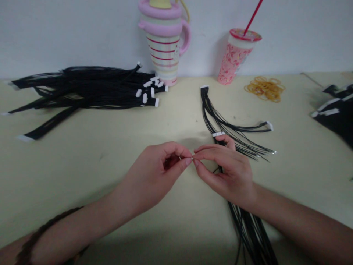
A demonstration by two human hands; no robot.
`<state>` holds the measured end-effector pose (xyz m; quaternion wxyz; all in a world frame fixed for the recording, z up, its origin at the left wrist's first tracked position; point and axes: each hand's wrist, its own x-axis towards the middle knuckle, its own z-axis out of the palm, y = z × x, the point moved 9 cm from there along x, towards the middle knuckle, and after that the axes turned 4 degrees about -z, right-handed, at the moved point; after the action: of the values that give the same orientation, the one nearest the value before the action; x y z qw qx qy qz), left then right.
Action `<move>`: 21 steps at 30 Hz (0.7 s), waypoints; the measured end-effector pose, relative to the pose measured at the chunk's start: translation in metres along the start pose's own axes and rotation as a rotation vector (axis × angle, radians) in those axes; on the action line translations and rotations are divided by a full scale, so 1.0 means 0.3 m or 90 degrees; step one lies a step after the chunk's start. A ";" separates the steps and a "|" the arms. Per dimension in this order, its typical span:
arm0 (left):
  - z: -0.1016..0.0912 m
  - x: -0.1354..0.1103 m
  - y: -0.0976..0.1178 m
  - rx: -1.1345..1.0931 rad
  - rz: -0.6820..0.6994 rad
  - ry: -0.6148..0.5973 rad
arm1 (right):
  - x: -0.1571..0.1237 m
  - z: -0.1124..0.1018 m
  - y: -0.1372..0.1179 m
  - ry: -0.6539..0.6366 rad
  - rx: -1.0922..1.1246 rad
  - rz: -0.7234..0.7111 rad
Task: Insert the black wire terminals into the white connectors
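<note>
My left hand (157, 173) and my right hand (226, 169) meet fingertip to fingertip over the middle of the pale table (82, 173). Both are closed in a pinch on a tiny light-coloured piece (192, 158) between them, too small to name. Under my right hand runs a loose bundle of thin black wires (220, 125) with small white connectors, one white connector (218, 134) just beyond my fingers. The wires continue below my right wrist toward the near edge.
A big pile of black wire sets with white connectors (91, 88) lies at the back left. A pink striped jug (165, 40) and a pink cup with a red straw (235, 55) stand by the wall. Yellow rubber bands (265, 88) and more black wire sets (336, 110) lie right.
</note>
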<state>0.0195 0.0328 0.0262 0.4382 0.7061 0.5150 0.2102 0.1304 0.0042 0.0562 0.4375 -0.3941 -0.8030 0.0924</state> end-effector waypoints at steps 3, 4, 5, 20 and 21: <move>-0.003 -0.010 0.017 0.055 0.040 0.025 | -0.006 0.004 -0.001 -0.006 -0.005 -0.011; -0.004 -0.014 0.021 0.079 0.051 0.035 | -0.008 0.006 -0.002 -0.011 -0.006 -0.015; -0.005 -0.018 0.025 0.105 0.061 0.045 | -0.009 0.010 -0.003 -0.017 -0.006 -0.017; 0.031 -0.100 0.099 0.297 0.264 0.129 | -0.003 0.029 0.015 -0.066 0.096 0.024; 0.034 -0.107 0.102 0.306 0.277 0.135 | -0.002 0.032 0.017 -0.070 0.115 0.026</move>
<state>0.0315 -0.0032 0.0514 0.1481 0.8568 0.4299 0.2431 0.1260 0.0090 0.0475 0.4248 -0.3638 -0.8058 0.1948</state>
